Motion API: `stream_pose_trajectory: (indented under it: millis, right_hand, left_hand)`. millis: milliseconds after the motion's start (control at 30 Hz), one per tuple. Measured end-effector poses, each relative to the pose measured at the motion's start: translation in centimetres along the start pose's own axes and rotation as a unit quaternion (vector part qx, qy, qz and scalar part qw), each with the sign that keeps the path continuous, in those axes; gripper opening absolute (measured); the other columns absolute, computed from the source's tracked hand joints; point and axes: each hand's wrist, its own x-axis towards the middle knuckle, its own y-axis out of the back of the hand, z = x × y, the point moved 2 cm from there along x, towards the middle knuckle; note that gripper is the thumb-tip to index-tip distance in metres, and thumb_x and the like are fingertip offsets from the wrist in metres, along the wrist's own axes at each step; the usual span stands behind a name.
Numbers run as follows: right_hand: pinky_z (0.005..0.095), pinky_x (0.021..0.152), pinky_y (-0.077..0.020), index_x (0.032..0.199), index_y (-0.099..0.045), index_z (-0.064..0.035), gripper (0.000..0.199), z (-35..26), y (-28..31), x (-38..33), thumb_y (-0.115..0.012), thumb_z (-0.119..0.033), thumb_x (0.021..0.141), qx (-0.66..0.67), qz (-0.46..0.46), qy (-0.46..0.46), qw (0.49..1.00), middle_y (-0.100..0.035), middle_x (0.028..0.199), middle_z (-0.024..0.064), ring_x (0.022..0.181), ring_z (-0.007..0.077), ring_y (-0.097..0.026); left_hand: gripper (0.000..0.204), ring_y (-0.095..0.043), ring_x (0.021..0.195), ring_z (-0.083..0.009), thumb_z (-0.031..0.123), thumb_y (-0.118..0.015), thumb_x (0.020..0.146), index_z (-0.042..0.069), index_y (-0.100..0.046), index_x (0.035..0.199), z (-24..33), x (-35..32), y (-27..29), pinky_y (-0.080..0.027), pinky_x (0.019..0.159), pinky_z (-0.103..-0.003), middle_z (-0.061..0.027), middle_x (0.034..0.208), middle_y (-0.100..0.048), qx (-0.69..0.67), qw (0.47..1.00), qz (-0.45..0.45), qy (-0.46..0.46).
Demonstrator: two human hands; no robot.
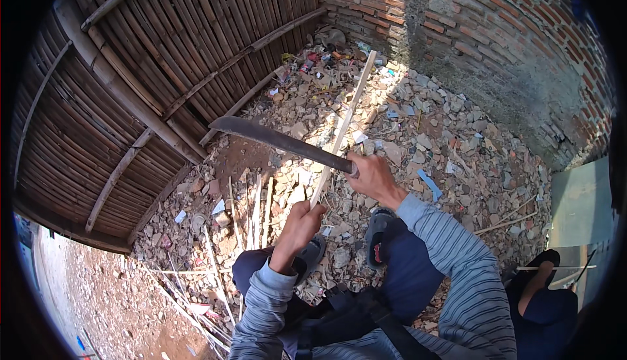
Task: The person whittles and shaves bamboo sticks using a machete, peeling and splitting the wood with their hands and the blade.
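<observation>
My right hand point(374, 179) is wrapped round the handle of a machete point(277, 141). Its long dark blade points to the left and crosses a pale wooden strip point(356, 102); whether the edge touches the wood I cannot tell. Low on that strip, my left hand point(300, 227) has its fingers closed round the near end. From there the strip slants up and away to the right, over the rubble. The machete handle is mostly hidden by my fingers.
Several pale strips point(267, 211) lie on the stony, littered ground point(418, 138) near my left hand. A bamboo slat wall point(163, 46) stands at left, a brick wall point(496, 40) at the far right. Another person point(542, 294) sits at lower right beside a grey-green panel point(578, 206).
</observation>
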Motion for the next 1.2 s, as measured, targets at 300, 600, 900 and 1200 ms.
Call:
stream_pose_trajectory:
  millis: [300, 600, 900, 1200]
  right_hand:
    - [0.0503, 0.061, -0.0542, 0.091, -0.069, -0.0035, 0.019, 3.1, 0.7, 1.7, -0.077, -0.017, 0.079, -0.029, 0.026, -0.050, 0.998, -0.068, 0.066, 0.0164, 0.065, 0.0400, -0.071]
    - [0.0490, 0.060, -0.0556, 0.092, -0.072, -0.0065, 0.017, 2.8, 0.9, 0.8, -0.076, -0.020, 0.083, 0.034, 0.041, -0.048, 0.997, -0.068, 0.065, 0.0173, 0.062, 0.0383, -0.071]
    - [0.0514, 0.062, -0.0549, 0.086, -0.071, -0.0083, 0.013, 5.0, 1.5, 1.7, -0.074, -0.021, 0.083, 0.001, 0.039, -0.074, 0.996, -0.068, 0.066, 0.0157, 0.066, 0.0403, -0.071]
    - [0.0482, 0.063, -0.0548, 0.095, -0.072, -0.0030, 0.021, 5.1, 2.0, 1.2, -0.078, -0.018, 0.081, 0.019, 0.065, -0.105, 0.992, -0.069, 0.069, 0.0183, 0.068, 0.0401, -0.071]
  left_hand:
    - [0.037, -0.039, 0.052, -0.0078, 0.023, -0.062, 0.100, 0.007, -0.054, 0.069, 0.5, -0.4, 0.1, -0.029, 0.050, -0.032, 0.0053, 0.058, -0.047, -0.021, 1.000, -0.020, 0.000]
    - [0.035, -0.039, 0.053, -0.0077, 0.026, -0.061, 0.101, 0.007, -0.055, 0.072, 0.2, -0.5, -0.1, -0.030, 0.051, -0.032, 0.0055, 0.059, -0.047, 0.015, 1.000, -0.021, 0.007]
    - [0.036, -0.035, 0.052, -0.0068, 0.023, -0.062, 0.101, 0.010, -0.054, 0.069, 0.4, -0.6, -0.1, -0.028, 0.050, -0.032, 0.0069, 0.058, -0.044, -0.018, 0.999, -0.034, 0.014]
    - [0.037, -0.036, 0.051, -0.0070, 0.022, -0.062, 0.101, 0.010, -0.053, 0.068, 0.1, -0.6, -0.5, -0.028, 0.050, -0.032, 0.0066, 0.058, -0.044, -0.007, 0.999, -0.031, 0.007]
